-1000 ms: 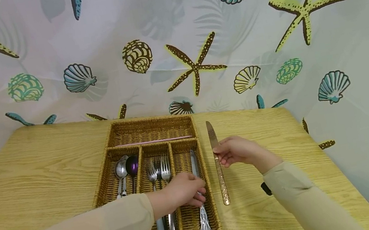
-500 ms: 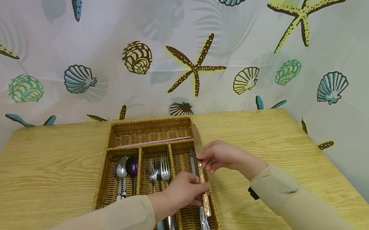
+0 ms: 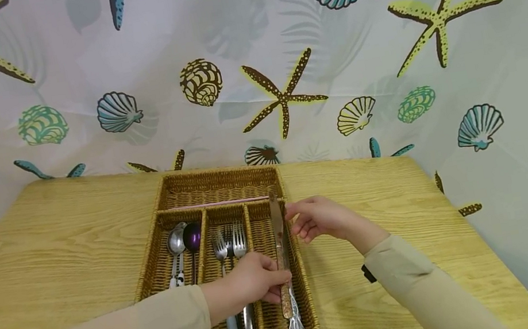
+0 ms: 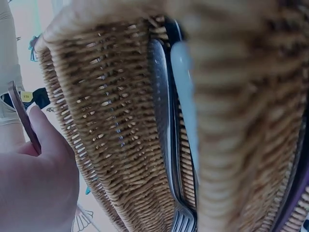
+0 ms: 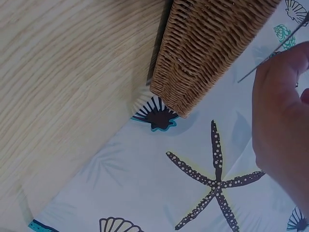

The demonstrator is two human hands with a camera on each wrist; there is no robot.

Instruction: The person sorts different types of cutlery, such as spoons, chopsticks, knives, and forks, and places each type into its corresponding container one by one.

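A copper-coloured table knife [image 3: 279, 255] with a patterned handle hangs above the right compartment of the wicker cutlery tray [image 3: 309, 296]. My left hand [image 3: 255, 277] pinches its handle between thumb and fingers; in the left wrist view the knife [image 4: 24, 116] stands on edge in that grip. Under it, a silver knife with an ornate handle [image 3: 295, 316] lies in the compartment, partly covered. My right hand [image 3: 322, 218] is just right of the blade, its fingers loosely bent with nothing in them. The right wrist view shows this hand [image 5: 280, 111] beside the thin blade [image 5: 270, 60].
Several forks [image 3: 229, 245] lie in the middle compartment. Silver spoons [image 3: 177, 240] and a purple spoon [image 3: 191, 236] are in the left one. A thin pink stick [image 3: 220, 202] lies in the back section. The wooden table [image 3: 370, 298] meets a shell-patterned cloth [image 3: 144, 45] behind.
The copper knife has moved left from the table to over the right compartment. My left hand has taken its handle, and my right hand has let go of it.
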